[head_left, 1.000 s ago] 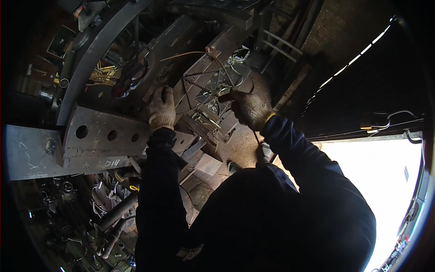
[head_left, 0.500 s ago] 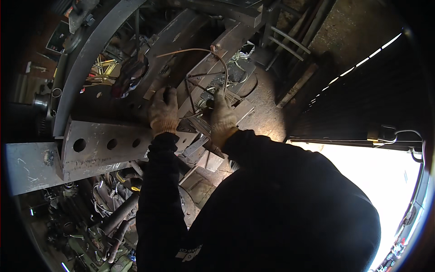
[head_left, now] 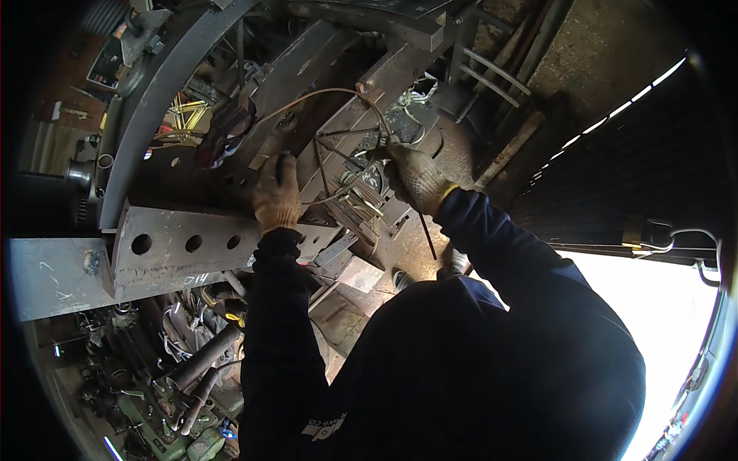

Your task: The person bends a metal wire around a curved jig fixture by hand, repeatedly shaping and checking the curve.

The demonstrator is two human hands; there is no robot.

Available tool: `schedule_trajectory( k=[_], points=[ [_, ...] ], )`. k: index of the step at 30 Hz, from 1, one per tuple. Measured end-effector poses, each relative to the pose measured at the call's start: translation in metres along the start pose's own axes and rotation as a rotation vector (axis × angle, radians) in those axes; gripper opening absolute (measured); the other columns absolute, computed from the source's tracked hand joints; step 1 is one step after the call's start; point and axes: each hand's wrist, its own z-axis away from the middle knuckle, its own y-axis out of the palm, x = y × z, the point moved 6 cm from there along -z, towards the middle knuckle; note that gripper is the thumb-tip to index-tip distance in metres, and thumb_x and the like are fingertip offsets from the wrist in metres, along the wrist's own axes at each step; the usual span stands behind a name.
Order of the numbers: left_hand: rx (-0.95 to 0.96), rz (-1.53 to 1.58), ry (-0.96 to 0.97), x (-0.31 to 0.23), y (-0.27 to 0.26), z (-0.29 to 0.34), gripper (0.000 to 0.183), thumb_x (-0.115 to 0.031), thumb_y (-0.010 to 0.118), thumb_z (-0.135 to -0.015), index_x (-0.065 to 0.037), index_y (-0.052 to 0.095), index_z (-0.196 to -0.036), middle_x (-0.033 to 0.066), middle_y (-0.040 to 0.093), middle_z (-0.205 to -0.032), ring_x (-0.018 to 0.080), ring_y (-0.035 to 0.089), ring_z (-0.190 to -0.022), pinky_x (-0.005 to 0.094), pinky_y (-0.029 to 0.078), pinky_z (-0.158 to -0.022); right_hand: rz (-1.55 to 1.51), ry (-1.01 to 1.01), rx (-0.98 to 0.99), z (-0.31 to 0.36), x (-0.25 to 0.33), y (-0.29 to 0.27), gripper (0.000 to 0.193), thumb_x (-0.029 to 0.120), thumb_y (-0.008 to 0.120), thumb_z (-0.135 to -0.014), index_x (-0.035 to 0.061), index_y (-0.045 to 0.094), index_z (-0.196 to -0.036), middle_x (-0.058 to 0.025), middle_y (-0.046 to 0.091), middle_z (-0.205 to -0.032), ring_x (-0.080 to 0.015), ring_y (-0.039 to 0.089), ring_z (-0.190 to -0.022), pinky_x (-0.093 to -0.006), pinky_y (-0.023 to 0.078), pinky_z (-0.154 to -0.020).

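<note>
My right hand [head_left: 415, 175], in a worn work glove, is closed round what looks like a welding electrode holder, mostly hidden by the fingers. A brown cable [head_left: 330, 91] arcs into it from the left, and a thin dark rod [head_left: 427, 237] sticks out below the hand. My left hand [head_left: 277, 196], gloved too, sits by the end of a flat steel strip [head_left: 270, 147], above the holed steel beam [head_left: 165, 242]. Its fingers are curled; what they grip is hidden. Between the hands stands a thin-rod frame [head_left: 323, 165] with a bundle of thin rods [head_left: 357, 207].
A curved steel plate [head_left: 150, 107] rises at the left. Yellow rods [head_left: 187, 115] lie behind it. Pipes [head_left: 204, 357] and a green machine [head_left: 154, 419] are at lower left. A dark corrugated wall [head_left: 630, 169] stands at the right beside a bright opening.
My right hand has moved right, away from the rod bundle, drawing the cable along. The thin dark rod now shows below it. My left hand stays nearly in place.
</note>
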Motion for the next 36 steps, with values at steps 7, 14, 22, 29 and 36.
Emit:
schedule_trajectory(
  k=[7, 14, 22, 29, 36],
  points=[
    [-0.015, -0.068, 0.013, 0.001, 0.000, 0.002, 0.045, -0.045, 0.056, -0.096, -0.007, 0.068, -0.115, 0.0206, 0.070, -0.106, 0.0398, 0.067, -0.101, 0.0446, 0.052, -0.086, -0.582, -0.087, 0.186, 0.018, -0.029, 0.023, 0.049, 0.048, 0.052, -0.101, 0.0049, 0.056, -0.123, -0.0035, 0.055, -0.082, -0.0124, 0.053, -0.069, -0.0274, 0.049, -0.062],
    [-0.019, -0.105, 0.046, -0.004, 0.007, -0.002, 0.042, -0.043, 0.058, -0.095, -0.008, 0.069, -0.114, 0.0197, 0.070, -0.107, 0.0386, 0.067, -0.101, 0.0434, 0.051, -0.088, -0.426, -0.328, -0.365, 0.004, -0.035, 0.066, 0.058, 0.057, 0.046, -0.100, 0.0060, 0.057, -0.125, -0.0017, 0.055, -0.081, -0.0108, 0.052, -0.069, -0.0259, 0.046, -0.062],
    [-0.059, -0.081, 0.033, 0.006, 0.000, -0.001, 0.039, -0.040, 0.060, -0.094, -0.008, 0.070, -0.114, 0.0180, 0.071, -0.110, 0.0362, 0.067, -0.103, 0.0409, 0.050, -0.090, -0.033, 0.084, 0.049, 0.010, 0.011, 0.015, 0.047, 0.045, 0.037, -0.105, 0.0099, 0.069, -0.110, 0.0019, 0.042, -0.058, -0.0109, 0.036, -0.045, -0.0307, 0.028, -0.041],
    [-0.033, -0.061, 0.029, -0.002, 0.003, -0.001, 0.040, -0.041, 0.059, -0.095, -0.008, 0.070, -0.114, 0.0177, 0.071, -0.108, 0.0365, 0.068, -0.101, 0.0418, 0.051, -0.088, -0.106, -0.003, 0.081, -0.003, 0.009, 0.015, 0.057, 0.054, 0.036, -0.104, 0.0080, 0.066, -0.120, 0.0061, 0.039, -0.061, -0.0075, 0.033, -0.046, -0.0249, 0.027, -0.041],
    [-0.016, -0.084, 0.176, 0.008, 0.013, -0.011, 0.040, -0.040, 0.058, -0.095, -0.005, 0.070, -0.109, 0.0171, 0.070, -0.109, 0.0370, 0.068, -0.098, 0.0429, 0.052, -0.086, -0.545, -0.156, -0.247, -0.021, -0.009, 0.047, 0.041, 0.051, 0.055, -0.099, 0.0123, 0.058, -0.114, -0.0011, 0.056, -0.088, -0.0142, 0.053, -0.071, -0.0290, 0.047, -0.062]
  ],
)
